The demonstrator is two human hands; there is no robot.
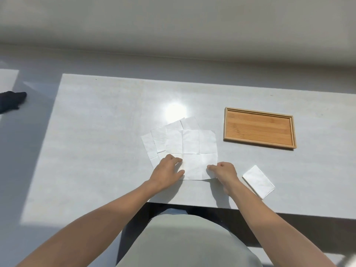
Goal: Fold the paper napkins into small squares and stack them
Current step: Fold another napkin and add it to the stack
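Pressing top napkin (194, 155), left hand (167, 173) fingers spread, right hand (224, 171) fingers pinching its edge

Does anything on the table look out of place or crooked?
Nothing is spilled or damaged. The unfolded napkins lie fanned and askew, not squared up. The folded napkin sits turned at an angle near the table edge, outside the empty tray. Both hands rest on the top napkin.
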